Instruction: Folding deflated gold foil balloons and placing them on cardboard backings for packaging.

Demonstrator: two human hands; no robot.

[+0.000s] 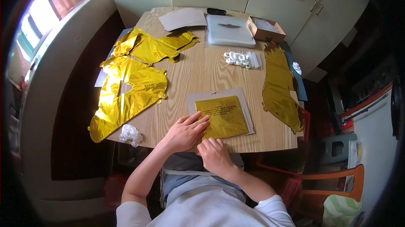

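Observation:
A folded gold foil balloon [225, 121] with dark print lies as a flat rectangle on a grey backing card [240, 93] near the table's front edge. My left hand [185, 133] rests on the left part of the foil, fingers stretched out over it. Just below its near left corner is my right hand [214, 153], fingers curled in at the table's edge. Whatever the right fingers pinch is hidden beneath them. Unfolded flat gold foil balloons [137, 79] spread over the table's left side, and another gold foil piece [278, 85] lies along the right edge.
Farther back on the wooden table [202, 71] are grey cards [182, 19], a stack of clear plastic bags [230, 31], a dark object [216, 11] and an open cardboard box [265, 29]. White ribbon coils [237, 59] lie mid-right. Crumpled white plastic [131, 135] sits front left.

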